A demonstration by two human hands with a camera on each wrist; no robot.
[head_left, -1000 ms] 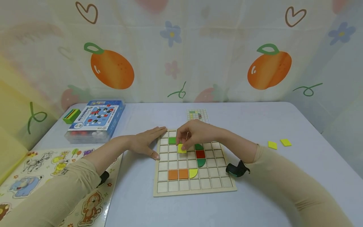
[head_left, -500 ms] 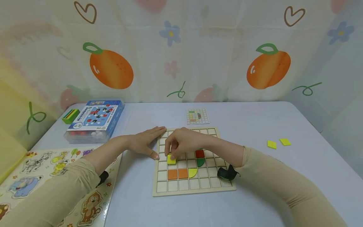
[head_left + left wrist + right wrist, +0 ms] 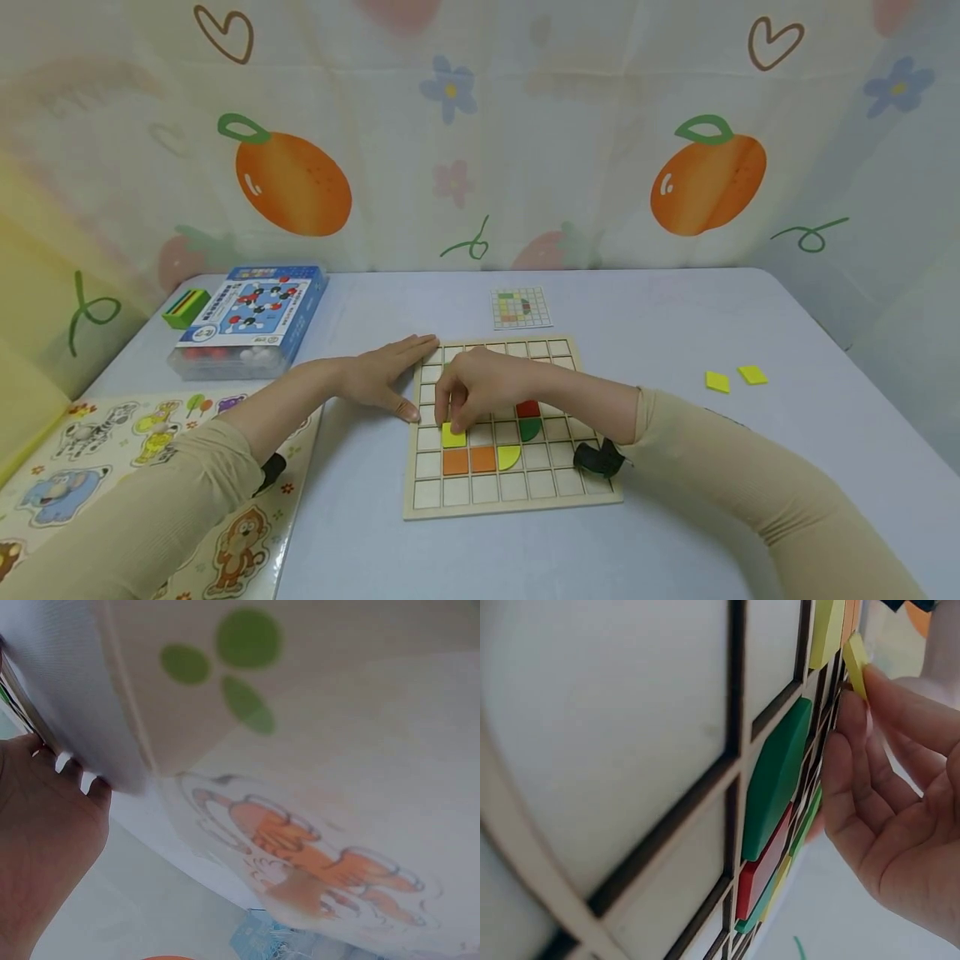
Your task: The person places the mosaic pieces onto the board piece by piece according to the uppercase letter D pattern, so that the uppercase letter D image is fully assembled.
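My right hand pinches a yellow square tile between thumb and finger, over the left part of a wooden grid board. The right wrist view shows this tile tilted at the fingertips, close to the board. My left hand rests at the board's left edge, fingers extended and thumb spread. Below the held tile lie two orange squares and a yellow quarter-round piece. A red square and a dark green rounded piece sit further right; my right hand hides the cells behind it.
Two loose yellow tiles lie on the right of the table. Behind the board is a small printed grid card. At left are a blue-and-white boxed kit, a green block and an animal picture board.
My right hand has carried the yellow tile left and toward me, from the board's upper part to just above the orange squares. My left hand stays at the edge.
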